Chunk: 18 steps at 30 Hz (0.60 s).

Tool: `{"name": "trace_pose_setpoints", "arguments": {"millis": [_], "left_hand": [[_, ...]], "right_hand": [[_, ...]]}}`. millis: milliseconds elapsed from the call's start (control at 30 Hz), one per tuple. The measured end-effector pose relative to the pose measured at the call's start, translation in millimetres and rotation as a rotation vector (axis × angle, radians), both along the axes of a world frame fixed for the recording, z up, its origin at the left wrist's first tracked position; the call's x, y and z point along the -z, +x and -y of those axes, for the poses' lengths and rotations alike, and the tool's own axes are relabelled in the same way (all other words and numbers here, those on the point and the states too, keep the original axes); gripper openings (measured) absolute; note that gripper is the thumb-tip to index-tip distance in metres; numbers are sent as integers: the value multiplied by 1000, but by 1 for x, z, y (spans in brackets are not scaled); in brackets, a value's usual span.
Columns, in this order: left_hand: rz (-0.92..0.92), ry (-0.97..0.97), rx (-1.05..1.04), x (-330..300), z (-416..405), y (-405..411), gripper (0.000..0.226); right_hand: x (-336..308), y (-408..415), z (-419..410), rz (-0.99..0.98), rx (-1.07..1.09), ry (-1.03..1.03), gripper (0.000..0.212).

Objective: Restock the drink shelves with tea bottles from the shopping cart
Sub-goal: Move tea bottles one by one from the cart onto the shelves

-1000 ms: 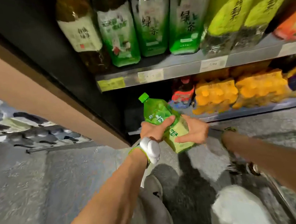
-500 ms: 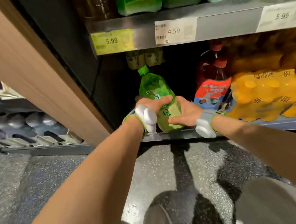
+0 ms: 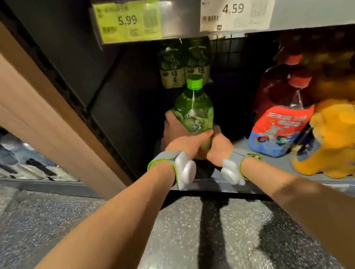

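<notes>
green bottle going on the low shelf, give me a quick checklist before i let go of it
1. Grip: ok. The left hand and right hand both hold the lower part of the green bottle.
2. Upright: ok. Its cap points up, with only a slight lean.
3. Base seated on the shelf: cannot tell. The hands hide the bottom.
4. Right slot: ok. Two dark green bottles stand directly behind it.
5. Side clearance: ok. There is a dark gap between it and the red bottle.
6. Price tag match: cannot tell. The yellow tag above reads 5.99, but its product text is blurred.
</notes>
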<state>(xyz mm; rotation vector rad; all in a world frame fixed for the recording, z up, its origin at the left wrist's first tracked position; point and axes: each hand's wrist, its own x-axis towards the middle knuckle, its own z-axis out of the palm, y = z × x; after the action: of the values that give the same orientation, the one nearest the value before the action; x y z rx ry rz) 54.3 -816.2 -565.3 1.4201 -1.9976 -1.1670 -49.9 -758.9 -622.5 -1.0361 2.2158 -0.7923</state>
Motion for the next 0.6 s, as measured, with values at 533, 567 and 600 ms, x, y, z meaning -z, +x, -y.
{"name": "trace_pose_setpoints", "arguments": {"millis": [533, 567, 600], "left_hand": [[-288, 104, -155, 71, 50, -11, 88], [-312, 115, -160, 74, 53, -14, 88], [-320, 108, -169, 81, 60, -18, 89]], "right_hand": [[33, -6, 59, -26, -48, -209, 79], [33, -7, 64, -44, -59, -214, 79], [38, -10, 74, -58, -63, -231, 79]]}}
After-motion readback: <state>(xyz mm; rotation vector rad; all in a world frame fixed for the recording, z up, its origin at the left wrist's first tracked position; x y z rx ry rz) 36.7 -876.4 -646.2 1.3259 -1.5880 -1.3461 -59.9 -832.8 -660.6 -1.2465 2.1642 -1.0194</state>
